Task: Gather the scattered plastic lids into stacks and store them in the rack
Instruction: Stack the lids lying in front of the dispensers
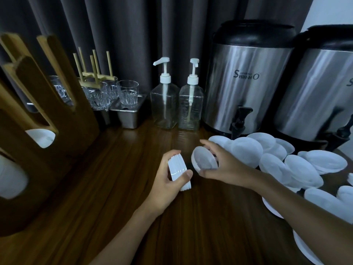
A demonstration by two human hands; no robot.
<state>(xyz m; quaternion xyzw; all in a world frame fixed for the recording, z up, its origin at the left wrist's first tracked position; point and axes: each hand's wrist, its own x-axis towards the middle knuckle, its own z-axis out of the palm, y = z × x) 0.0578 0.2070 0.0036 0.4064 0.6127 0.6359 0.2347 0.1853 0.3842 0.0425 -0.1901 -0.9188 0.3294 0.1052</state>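
1. Your left hand point(168, 176) grips a short stack of white plastic lids point(178, 172) on edge above the dark wooden worktop point(118, 188), fingers wrapped behind and thumb clamped across the front. That side-on hold likely keeps the rims nested and leaves the open end turned toward the next lid.

2. Your right hand point(219, 165) pinches a single translucent lid point(204, 159) by its rim, thumb below and fingers above, its hollow face tilted toward the stack. The lid sits just beside the stack but not yet touching it, so the joining step is judged to be in hand.

3. The loose lids point(267, 157) lie heaped and overlapping at your right, in front of two steel drink dispensers point(246, 81). More spill toward the lower right edge. Much gathering looks to remain.

4. The wooden rack point(45, 115) stands at your left, well apart from the heap. White lids already show through its cut-out slots point(41, 137), which suggests each finished stack goes in there on edge.

5. Two clear pump bottles point(177, 104) and glass tumblers point(127, 92) on steel tubs line the back, clear of both hands.

6. The bare stretch of worktop between heap and rack gives you room to carry the stack across.
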